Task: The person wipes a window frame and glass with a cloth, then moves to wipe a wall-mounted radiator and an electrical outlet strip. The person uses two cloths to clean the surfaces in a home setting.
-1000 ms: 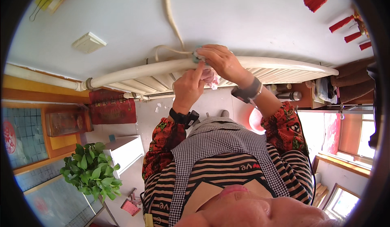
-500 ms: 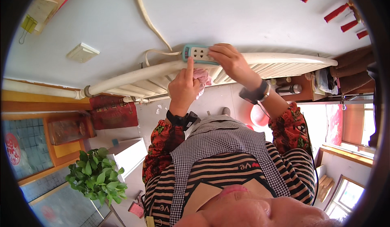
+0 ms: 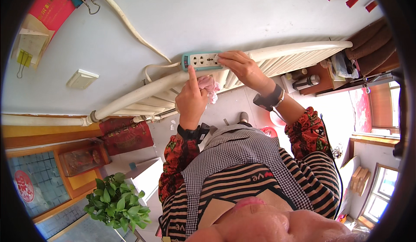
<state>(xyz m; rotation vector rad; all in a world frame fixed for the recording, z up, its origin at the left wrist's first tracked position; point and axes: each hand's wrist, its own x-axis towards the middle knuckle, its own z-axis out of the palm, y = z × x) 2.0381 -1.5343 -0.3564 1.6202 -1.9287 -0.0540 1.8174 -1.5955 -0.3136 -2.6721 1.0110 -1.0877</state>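
Observation:
A teal-edged power strip (image 3: 198,61) with a white socket face lies along the top of the white radiator (image 3: 167,79), against the wall. My left hand (image 3: 190,103) is closed round a crumpled pink cloth (image 3: 210,86), its index finger stretched out to the strip's left end beside a red switch. At the strip's right end my right hand (image 3: 245,69) has its fingers pressed together. A small whitish bit shows at those fingertips; whether it is a plug or part of the strip I cannot tell. The strip's white cord (image 3: 134,32) runs up the wall.
A white wall switch (image 3: 82,79) sits left of the strip. Clipped papers (image 3: 32,40) hang at the upper left. Below stands a leafy green plant (image 3: 117,201). A dark flask (image 3: 305,82) lies on a brown surface to the right, near folded brown cloth (image 3: 372,43).
The view has shifted and tilted. My right fingers have drawn toward the strip's right end, and more of its sockets show. My left index finger stays at the left end.

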